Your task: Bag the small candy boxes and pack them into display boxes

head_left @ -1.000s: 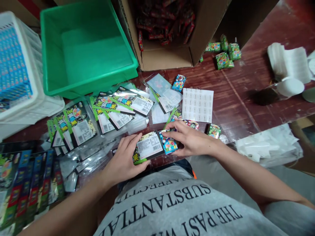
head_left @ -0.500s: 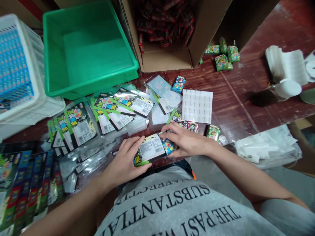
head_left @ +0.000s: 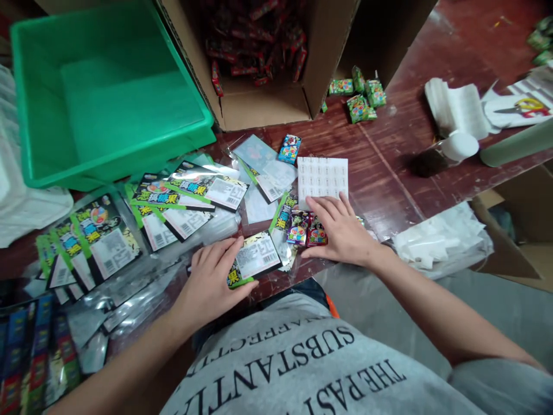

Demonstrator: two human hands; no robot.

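Fingers [head_left: 234, 252] of the left hand [head_left: 212, 280] hold one flat black, green and white packet [head_left: 259, 253] near the brown-red tabletop's [head_left: 371, 187] edge. The right hand's [head_left: 348, 235] fingers spread wide beside one little red box [head_left: 317, 231] and one little purple box [head_left: 297, 227]. One small blue box [head_left: 290, 148] lies farther off.

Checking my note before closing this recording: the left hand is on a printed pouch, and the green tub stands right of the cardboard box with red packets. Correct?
One slip: the green tub stands left, not right, of the cardboard box with red packets, as the head view shows. The left hand is on a printed pouch.
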